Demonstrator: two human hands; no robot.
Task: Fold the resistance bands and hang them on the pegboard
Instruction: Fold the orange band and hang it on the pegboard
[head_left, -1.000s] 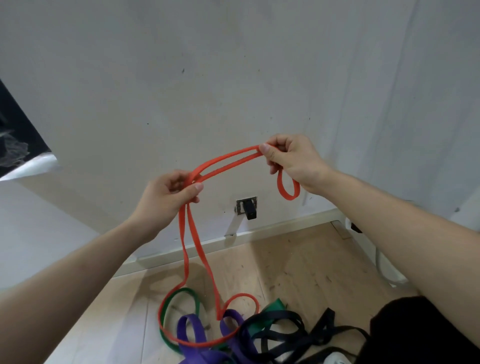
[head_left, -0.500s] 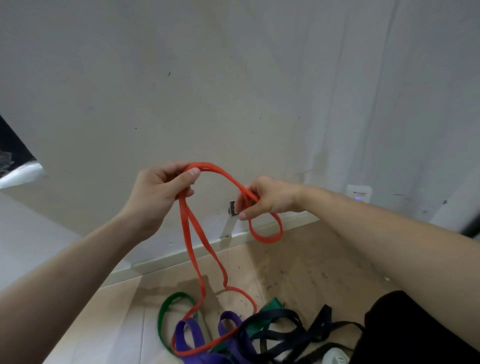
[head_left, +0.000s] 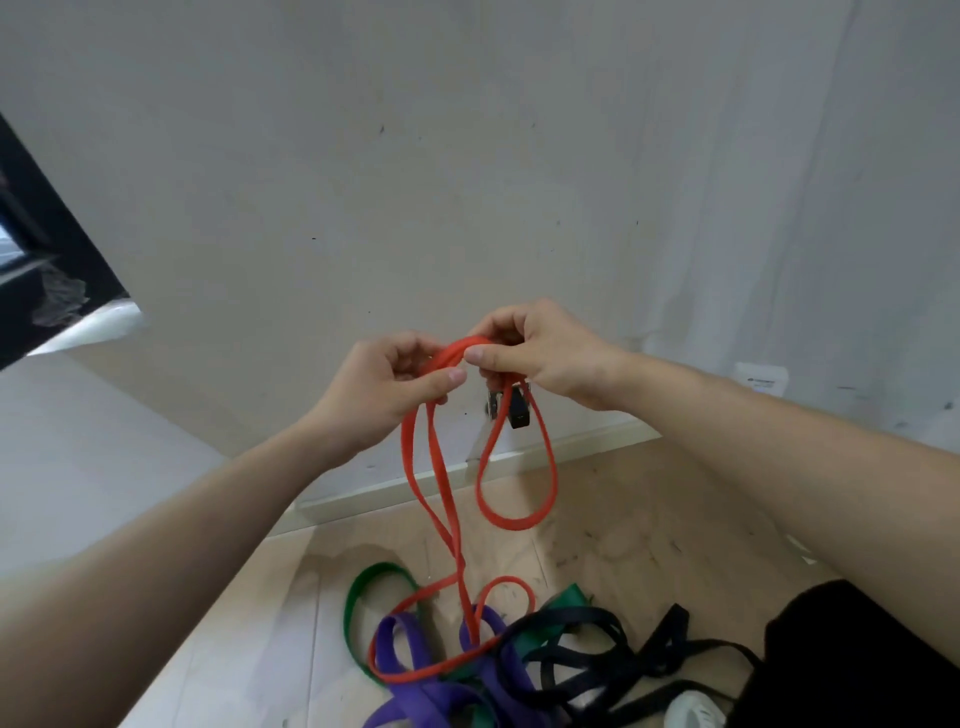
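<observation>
Left hand (head_left: 382, 387) and right hand (head_left: 540, 351) raised together, fingers curled, thumbs pinching, forearms extended

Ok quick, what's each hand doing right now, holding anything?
Left hand: closed, pinching the top of the orange band.
Right hand: closed, pinching the same orange band right beside it.

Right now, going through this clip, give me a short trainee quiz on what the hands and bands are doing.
1. True or false: the left hand and the right hand both pinch the orange band.
2. The orange band's lower loop: A) hangs in the air, B) lies over other bands on the floor, C) hangs on a pegboard hook.
3. Name the three other bands lying there.
Key: 1 true; 2 B; 3 green band, purple band, black band.
</observation>
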